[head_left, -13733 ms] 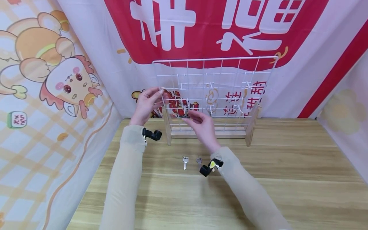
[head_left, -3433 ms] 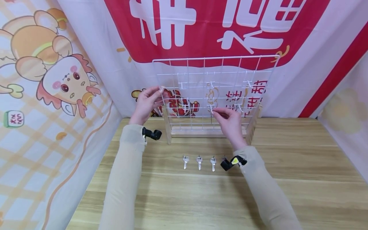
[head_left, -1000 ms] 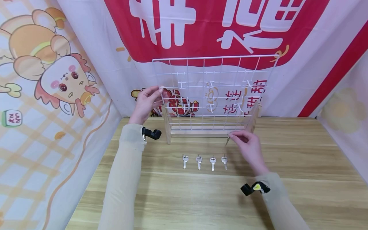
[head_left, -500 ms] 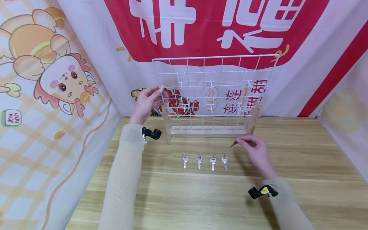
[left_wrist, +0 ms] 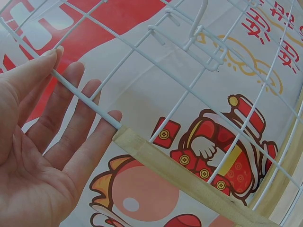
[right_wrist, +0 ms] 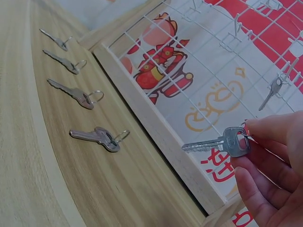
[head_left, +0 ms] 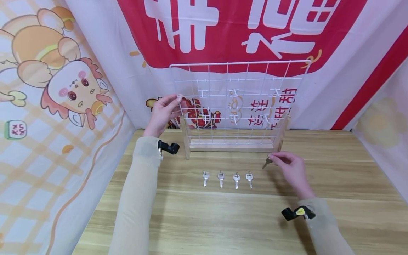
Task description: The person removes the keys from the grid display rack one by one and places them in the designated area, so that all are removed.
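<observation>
In the head view my left hand [head_left: 162, 115] holds the left edge of a white wire grid rack [head_left: 227, 63], thumb in front and fingers behind the edge wire [left_wrist: 78, 94]. My right hand [head_left: 293, 170] pinches a silver key [right_wrist: 232, 143] by its ring end, above the table beside the rack's right foot. The key's blade points down and left in the head view. Several more silver keys [head_left: 221, 179], each with a small ring, lie in a row on the table before the rack. In the right wrist view another key [right_wrist: 272, 92] hangs on the grid.
White hooks [head_left: 234, 92] stand in two rows on the grid. Wooden feet and a wooden crossbar [head_left: 232, 146] carry the rack on the wood-grain table [head_left: 204, 219]. Printed cloths [head_left: 318, 102] hang behind and at both sides.
My right hand was at the lower left hook, later at the lower middle hook with a key. Since then it has come down and right, still pinching a key. The left hand has stayed put.
</observation>
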Available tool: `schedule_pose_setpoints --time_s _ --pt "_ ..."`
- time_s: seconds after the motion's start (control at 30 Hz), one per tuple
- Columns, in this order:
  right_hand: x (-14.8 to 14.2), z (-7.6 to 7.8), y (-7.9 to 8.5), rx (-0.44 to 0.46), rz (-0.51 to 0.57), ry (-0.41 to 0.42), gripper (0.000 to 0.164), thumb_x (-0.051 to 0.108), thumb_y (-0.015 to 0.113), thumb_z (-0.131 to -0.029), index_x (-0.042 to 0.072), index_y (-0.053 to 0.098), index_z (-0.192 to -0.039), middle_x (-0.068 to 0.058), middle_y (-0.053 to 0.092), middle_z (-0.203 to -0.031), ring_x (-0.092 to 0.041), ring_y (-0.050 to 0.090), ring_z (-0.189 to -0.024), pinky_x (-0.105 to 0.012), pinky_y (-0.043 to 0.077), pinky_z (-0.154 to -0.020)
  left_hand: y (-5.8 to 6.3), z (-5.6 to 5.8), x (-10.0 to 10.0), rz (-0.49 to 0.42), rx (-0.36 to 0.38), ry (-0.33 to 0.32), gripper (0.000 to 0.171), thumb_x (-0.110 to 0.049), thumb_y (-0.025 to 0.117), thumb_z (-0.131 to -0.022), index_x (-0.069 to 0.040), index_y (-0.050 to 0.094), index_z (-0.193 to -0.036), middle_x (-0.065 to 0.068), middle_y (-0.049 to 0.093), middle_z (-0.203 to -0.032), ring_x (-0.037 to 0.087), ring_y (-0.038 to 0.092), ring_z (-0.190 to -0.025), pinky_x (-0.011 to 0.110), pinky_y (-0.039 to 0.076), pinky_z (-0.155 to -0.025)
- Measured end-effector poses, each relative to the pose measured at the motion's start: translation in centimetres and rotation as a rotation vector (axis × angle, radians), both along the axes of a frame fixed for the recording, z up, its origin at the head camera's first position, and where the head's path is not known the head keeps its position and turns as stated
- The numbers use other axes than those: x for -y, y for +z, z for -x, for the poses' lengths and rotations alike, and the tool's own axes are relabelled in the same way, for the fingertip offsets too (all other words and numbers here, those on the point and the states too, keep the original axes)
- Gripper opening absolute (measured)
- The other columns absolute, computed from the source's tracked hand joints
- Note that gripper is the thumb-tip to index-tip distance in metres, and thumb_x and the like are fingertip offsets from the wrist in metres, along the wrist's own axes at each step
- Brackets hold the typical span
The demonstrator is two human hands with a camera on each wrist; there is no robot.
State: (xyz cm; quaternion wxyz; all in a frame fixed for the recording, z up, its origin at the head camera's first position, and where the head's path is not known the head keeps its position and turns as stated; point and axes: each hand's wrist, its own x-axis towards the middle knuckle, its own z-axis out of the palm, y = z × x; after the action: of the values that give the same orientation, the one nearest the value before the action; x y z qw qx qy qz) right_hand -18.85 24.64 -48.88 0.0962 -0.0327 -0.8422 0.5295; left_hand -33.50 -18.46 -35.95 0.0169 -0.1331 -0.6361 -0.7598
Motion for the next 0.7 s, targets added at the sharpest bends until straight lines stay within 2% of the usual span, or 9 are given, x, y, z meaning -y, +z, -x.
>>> schedule_pose_setpoints --time_s 0.17,0.27,0.47,0.6,0.7 --pt "-0.4 0.0 0.3 0.050 -0.021 0.022 0.037 0.038 0.073 -0.096 0.006 0.073 -0.115 -0.010 0.070 -0.111 -0.023 0.065 -0.096 -0.035 0.059 -0.081 0.0 -0.1 0.0 -0.024 0.010 -0.005 0.020 -0.019 0.070 -0.100 -0.006 0.072 -0.115 0.018 0.073 -0.108 0.037 0.070 -0.104 0.043 0.059 -0.092" --pt "-0.7 0.0 0.6 0.071 -0.039 0.042 0.038 0.039 0.072 -0.097 0.006 0.073 -0.115 -0.011 0.070 -0.112 -0.024 0.064 -0.097 -0.033 0.059 -0.080 0.0 -0.1 0.0 -0.026 0.010 -0.005 0.021 -0.019 0.070 -0.100 -0.005 0.072 -0.115 0.017 0.073 -0.107 0.037 0.070 -0.105 0.043 0.058 -0.093" --pt "-1.3 0.1 0.6 0.097 -0.083 0.093 0.032 0.034 0.073 -0.098 0.005 0.073 -0.112 -0.012 0.071 -0.112 -0.022 0.064 -0.097 -0.026 0.057 -0.078 0.1 -0.1 0.0 -0.008 -0.001 -0.007 0.022 -0.021 0.069 -0.100 -0.005 0.071 -0.116 0.023 0.070 -0.113 0.041 0.068 -0.108 0.057 0.049 -0.101" --pt "-1.8 0.1 0.4 0.160 -0.101 0.130 0.031 0.033 0.072 -0.099 0.006 0.074 -0.113 -0.011 0.072 -0.112 -0.025 0.063 -0.099 -0.029 0.056 -0.079 0.0 0.0 0.0 0.009 -0.007 -0.007 0.024 -0.023 0.069 -0.100 -0.007 0.071 -0.117 0.026 0.068 -0.117 0.043 0.066 -0.110 0.059 0.048 -0.102" --pt "-2.3 0.1 0.0 0.209 -0.124 0.174 0.030 0.032 0.071 -0.099 0.006 0.074 -0.113 -0.010 0.073 -0.107 -0.030 0.063 -0.094 -0.032 0.055 -0.073 0.0 0.0 0.0 0.006 -0.004 -0.003 0.023 -0.022 0.069 -0.100 -0.007 0.071 -0.117 0.026 0.068 -0.117 0.044 0.065 -0.111 0.059 0.048 -0.102"
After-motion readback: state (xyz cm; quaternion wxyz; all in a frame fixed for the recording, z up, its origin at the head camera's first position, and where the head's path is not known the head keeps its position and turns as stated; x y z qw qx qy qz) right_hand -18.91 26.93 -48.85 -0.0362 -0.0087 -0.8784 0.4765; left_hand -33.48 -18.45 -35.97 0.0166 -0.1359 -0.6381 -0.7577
